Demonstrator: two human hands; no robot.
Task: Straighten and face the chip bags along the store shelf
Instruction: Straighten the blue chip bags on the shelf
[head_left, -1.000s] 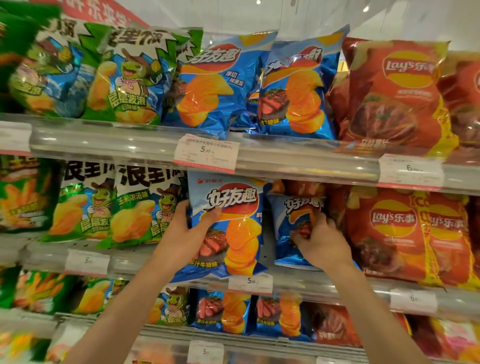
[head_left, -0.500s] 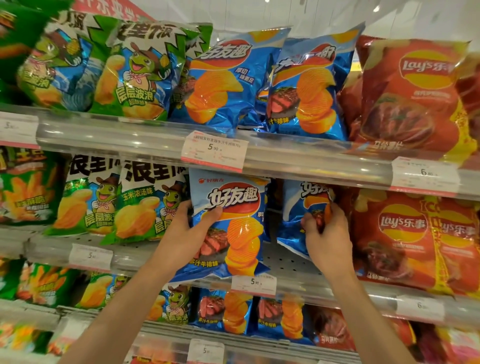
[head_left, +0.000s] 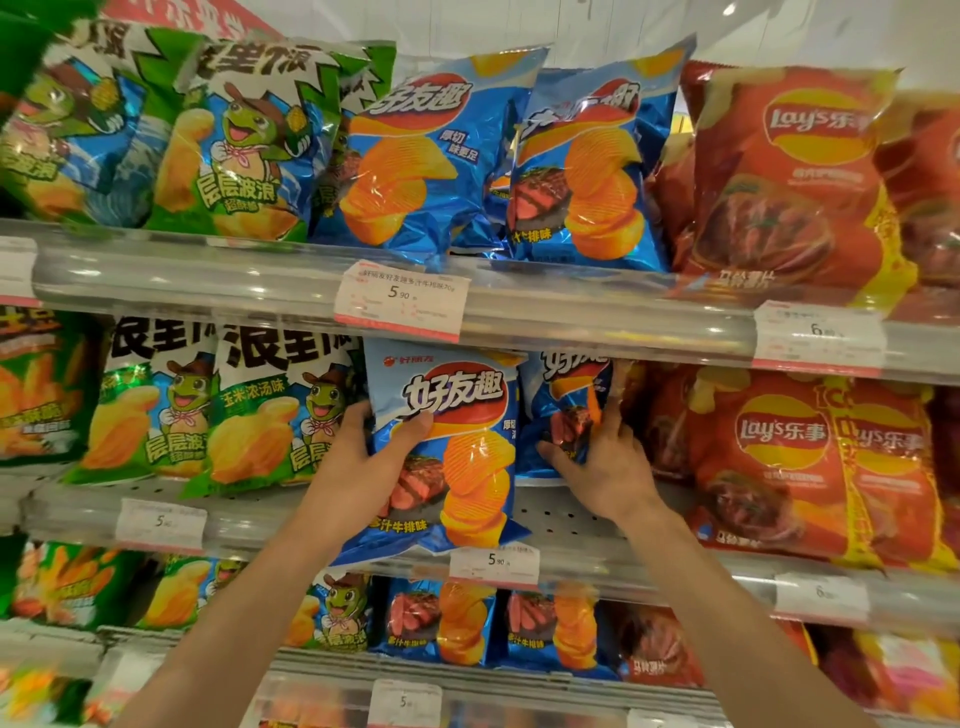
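Observation:
On the middle shelf a blue chip bag stands at the front edge, leaning slightly. My left hand grips its left side, thumb across the front. A second blue chip bag sits further back to its right, its top under the shelf above. My right hand holds this bag at its right edge, fingers pressed on the front. Green bags stand to the left, red Lay's bags to the right.
The upper shelf carries green, blue and red bags with a price tag on its rail. A lower shelf holds more blue bags. Bare perforated shelf shows in front of the second blue bag. A price tag hangs below the front bag.
My right hand has pushed the second blue bag back and up into the shelf. The left hand keeps its hold on the front bag. The view has shifted slightly upward.

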